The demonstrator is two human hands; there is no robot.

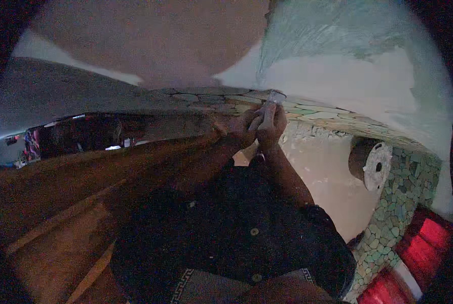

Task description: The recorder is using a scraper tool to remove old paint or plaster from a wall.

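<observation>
In front of my chest, both hands are raised and close together at the wall. My right hand [271, 123] is closed around a small pale, flat-ended tool [277, 97], perhaps a scraper; its exact kind is too blurred to tell. The tool's end reaches a stone-patterned band [306, 108] along the wall. My left hand [243, 128] presses against the right one, fingers bent; whether it also grips the tool is hidden. Above the band, the wall [336, 79] has white and greenish smeared patches.
To the right, a brown drum-shaped object [357, 157] has a pale, smeared round face with a dark hole. Bright red items [424, 243] lie by the stone-patterned surface [388, 212] at lower right. Brown wooden panelling [70, 205] fills the left side. The picture is dim and grainy.
</observation>
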